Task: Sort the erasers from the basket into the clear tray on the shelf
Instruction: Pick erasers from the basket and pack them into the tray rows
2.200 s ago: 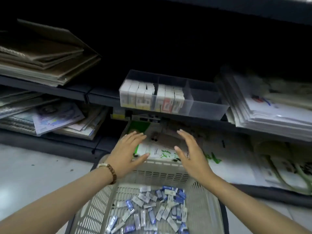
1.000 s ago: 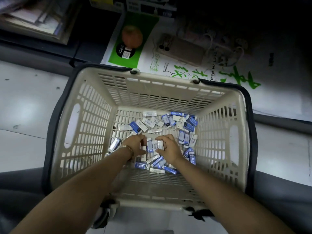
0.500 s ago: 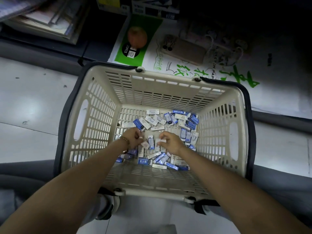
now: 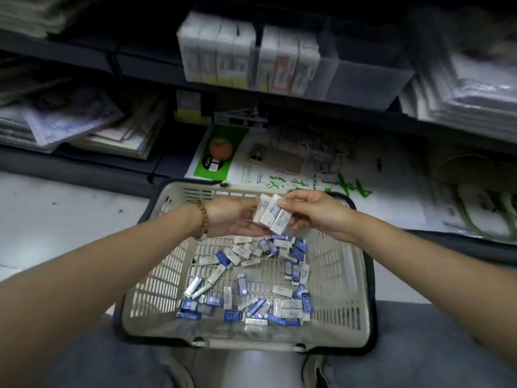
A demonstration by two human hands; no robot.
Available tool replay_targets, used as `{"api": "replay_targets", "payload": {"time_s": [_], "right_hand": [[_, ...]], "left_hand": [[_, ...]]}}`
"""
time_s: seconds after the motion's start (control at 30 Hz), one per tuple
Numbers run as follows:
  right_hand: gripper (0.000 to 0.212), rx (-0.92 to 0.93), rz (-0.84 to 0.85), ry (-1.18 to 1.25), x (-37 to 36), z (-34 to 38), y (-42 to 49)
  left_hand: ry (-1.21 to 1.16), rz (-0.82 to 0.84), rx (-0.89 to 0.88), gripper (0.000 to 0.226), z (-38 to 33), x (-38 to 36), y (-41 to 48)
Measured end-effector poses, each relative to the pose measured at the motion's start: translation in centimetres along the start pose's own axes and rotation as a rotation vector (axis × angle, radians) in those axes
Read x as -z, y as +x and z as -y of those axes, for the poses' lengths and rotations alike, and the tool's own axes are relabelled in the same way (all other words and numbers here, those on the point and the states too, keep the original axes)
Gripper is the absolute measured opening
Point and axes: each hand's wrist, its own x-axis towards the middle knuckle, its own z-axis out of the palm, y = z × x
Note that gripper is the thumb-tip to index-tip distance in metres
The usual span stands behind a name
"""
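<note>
Basket [image 4: 361, 278]: lower centre of frame; loose erasers [image 4: 243, 289] covered its slatted floor, so the sort was judged far from done.
Hands: left hand [image 4: 232, 217] and right hand [image 4: 316, 211] were together at mid-frame, both clamped on one stack of erasers [image 4: 272, 217].
Risk, grip: the stack was unbound; a piece could slip out and fall back or over the far rim.
Risk, placing: clear tray [image 4: 363, 77], upper centre on the shelf [image 4: 307, 103], was blurred; its left sections looked packed, so crowding them could topple rows.
Appearance: held pieces were small white sleeved blocks with print; loose ones were white or blue.
</note>
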Motion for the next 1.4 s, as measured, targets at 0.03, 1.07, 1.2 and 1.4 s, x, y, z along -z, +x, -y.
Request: {"api": "replay_targets", "payload": {"time_s": [0.03, 1.07, 1.2, 1.4], "right_hand": [[0.02, 0.034, -0.011, -0.004, -0.2, 1.2, -1.1], [0.018, 0.285, -0.255, 0.558, -3.9, 6.9, -5.6], [0.018, 0.282, -0.278, 0.525, -4.2, 6.8, -5.3], [0.018, 0.272, -0.282, 0.307, -3.0, 7.5, -5.6]], "left_hand": [[0.057, 0.029, -0.036, 0.037, -0.9, -1.0, -1.2], [0.063, -0.232, -0.474, 0.02, -5.0, -6.1, -5.2], [0.058, -0.159, -0.539, 0.02, -5.3, -5.9, -4.9], [0.31, -0.207, -0.582, 0.03, -6.3, -5.4, -5.2]]}}
